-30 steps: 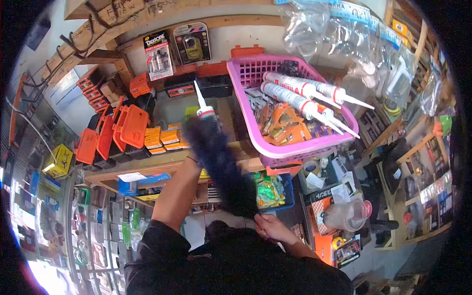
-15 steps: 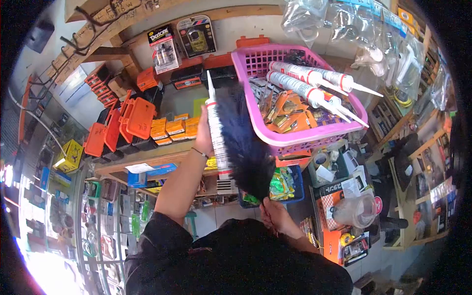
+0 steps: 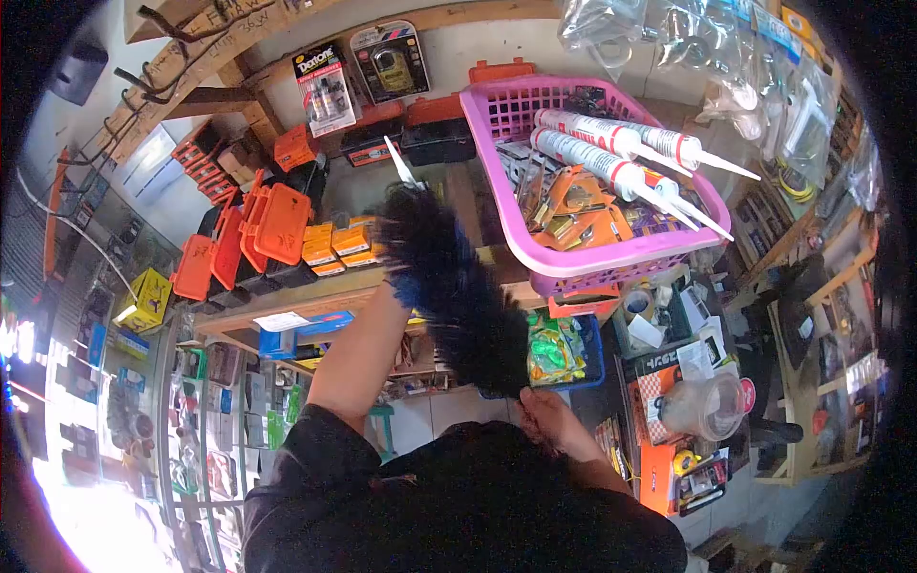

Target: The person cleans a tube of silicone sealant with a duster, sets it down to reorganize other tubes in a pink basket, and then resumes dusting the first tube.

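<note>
Above the wooden shelf (image 3: pixel 325 289), with its orange cases (image 3: pixel 282 229) and small yellow boxes (image 3: pixel 320 250), we hold the dark duster (image 3: pixel 458 296) against or just in front of a white tube (image 3: pixel 403 168). Half a second ago the tube's printed side stood in plain sight, with the duster close along its right side; now the feathers have swung across it, and only the pointed nozzle and a little of the top show above them. For the work in hand, we judge this to be a stroke over the face of the tube, though whether the feathers truly touch it we cannot tell.

Our right hand (image 3: pixel 549 417) is closed round the narrow lower end of the duster, the fingers curled in with no gap that we can see. Our left forearm (image 3: pixel 361 344) reaches up to the tube, but the hand itself is behind the feathers, so we cannot tell how its fingers stand. The tube leans slightly, nozzle up and tipped to the left.

Just to the right is the pink basket (image 3: pixel 621 256), where more tubes (image 3: pixel 583 162) lie over orange packets (image 3: pixel 573 222), their nozzles poking past the rim. Lower down, green packets (image 3: pixel 556 350) sit in a blue tray.
</note>
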`<state>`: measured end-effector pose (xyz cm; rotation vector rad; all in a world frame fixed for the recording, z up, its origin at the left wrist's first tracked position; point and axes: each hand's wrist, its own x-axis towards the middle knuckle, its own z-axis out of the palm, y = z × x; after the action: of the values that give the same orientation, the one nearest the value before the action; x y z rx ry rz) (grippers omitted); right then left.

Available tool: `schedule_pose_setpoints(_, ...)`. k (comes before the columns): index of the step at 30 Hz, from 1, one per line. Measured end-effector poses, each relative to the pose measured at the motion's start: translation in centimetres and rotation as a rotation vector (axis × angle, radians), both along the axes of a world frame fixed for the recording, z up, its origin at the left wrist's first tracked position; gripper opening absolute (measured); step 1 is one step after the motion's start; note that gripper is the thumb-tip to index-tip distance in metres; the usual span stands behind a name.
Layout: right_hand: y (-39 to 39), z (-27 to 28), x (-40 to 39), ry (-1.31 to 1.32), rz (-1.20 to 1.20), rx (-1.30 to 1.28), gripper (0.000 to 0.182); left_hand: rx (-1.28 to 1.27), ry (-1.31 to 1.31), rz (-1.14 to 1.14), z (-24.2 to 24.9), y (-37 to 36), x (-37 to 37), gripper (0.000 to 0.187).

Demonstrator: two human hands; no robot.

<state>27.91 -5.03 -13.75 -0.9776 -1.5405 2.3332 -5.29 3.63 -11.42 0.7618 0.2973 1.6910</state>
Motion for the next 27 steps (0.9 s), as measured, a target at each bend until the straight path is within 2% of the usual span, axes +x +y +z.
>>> schedule_pose_setpoints(1, 0.1, 0.1, -0.1, 0.0, 0.002, 0.003, 0.037, -0.001, 0.012, 0.02, -1.5, 0.5, -1.0, 0.045)
schedule_pose_setpoints(2, 0.2, 0.2, -0.3, -0.02, -0.049, -0.08, 0.037, -0.002, 0.024, 0.041, -0.8, 0.4, -0.7, 0.045)
schedule_pose_setpoints(3, 0.2, 0.2, -0.3, -0.042, -0.098, -0.163, 0.038, -0.005, -0.167, -0.077, 3.8, -1.3, 2.2, 0.047)
schedule_pose_setpoints(4, 0.3, 0.0, -0.1, -0.046, -0.095, -0.163, 0.038, -0.269, -0.115, 0.136, 6.5, -2.0, 4.5, 0.052)
schedule_pose_setpoints(5, 0.6, -0.3, 0.2, -0.019, -0.01, -0.108, 0.038, -0.269, -0.118, 0.139, 4.8, -1.5, 3.1, 0.052)
schedule_pose_setpoints(6, 0.8, -0.4, 0.4, 0.011, 0.074, -0.052, 0.038, -0.244, -0.109, 0.003, 1.6, -0.6, 0.6, 0.052)
schedule_pose_setpoints(8, 1.0, 0.3, 0.3, -0.001, 0.02, -0.06, 0.038, -0.14, -0.002, -0.105, 1.7, -0.9, 0.4, 0.054)
schedule_pose_setpoints(9, 1.1, 0.6, 0.3, -0.015, -0.038, -0.071, 0.038, -0.139, -0.003, -0.103, 4.1, -1.5, 2.3, 0.054)
schedule_pose_setpoints(11, 1.2, -0.1, 0.1, 0.02, -0.089, -0.164, 0.037, -0.39, -0.121, 0.279, 7.9, -2.3, 5.6, 0.059)
schedule_pose_setpoints(12, 1.2, -0.3, 0.1, 0.059, -0.142, -0.257, 0.037, -0.389, -0.105, 0.289, 6.8, -1.9, 4.7, 0.068)
schedule_pose_setpoints(13, 1.2, -0.3, 0.3, 0.057, -0.141, -0.254, 0.037, -0.387, -0.107, 0.289, 5.0, -1.3, 3.4, 0.068)
schedule_pose_setpoints(14, 1.2, -0.5, 0.6, 0.056, -0.029, -0.149, 0.037, -0.352, -0.147, 0.126, 3.0, -0.7, 2.0, 0.071)
schedule_pose_setpoints(15, 1.2, -0.5, 0.8, 0.055, 0.082, -0.045, 0.037, -0.301, -0.07, -0.013, 2.6, -0.7, 0.9, 0.073)
schedule_pose_setpoints(16, 1.2, -0.6, 0.8, 0.053, 0.082, -0.044, 0.037, -0.243, 0.018, -0.146, 2.2, -0.6, -0.1, 0.075)
schedule_pose_setpoints(17, 1.1, -0.6, 0.7, 0.045, 0.045, -0.045, 0.037, -0.133, -0.002, -0.198, 0.9, 0.3, -0.8, 0.069)
schedule_pose_setpoints(19, 0.8, -0.4, 0.3, 0.034, 0.007, -0.045, 0.037, -0.37, -0.157, 0.221, 7.8, -1.7, 5.4, 0.059)
schedule_pose_setpoints(20, 0.7, -0.1, -0.1, 0.055, -0.081, -0.138, 0.039, -0.209, -0.055, 0.038, 6.6, -2.1, 4.2, 0.052)
schedule_pose_setpoints(21, 0.7, 0.1, -0.3, 0.077, -0.168, -0.231, 0.041, -0.097, -0.053, -0.119, 6.8, -2.2, 3.7, 0.053)
schedule_pose_setpoints(23, 1.0, -0.4, 0.5, 0.028, -0.075, -0.138, 0.04, -0.248, -0.072, 0.1, 6.6, -1.9, 4.2, 0.055)
schedule_pose_setpoints(24, 1.2, -0.6, 0.7, -0.02, 0.014, -0.051, 0.039, -0.111, -0.192, 0.009, 3.9, -1.3, 2.6, 0.057)
schedule_pose_setpoints(26, 1.4, -0.7, 0.6, 0.038, -0.007, -0.12, 0.039, 0.135, -0.263, -0.221, 3.2, -0.4, 2.1, 0.057)
schedule_pose_setpoints(27, 1.5, -0.7, 0.7, 0.091, -0.028, -0.191, 0.038, -0.118, -0.173, -0.033, 5.0, -2.3, 3.3, 0.055)
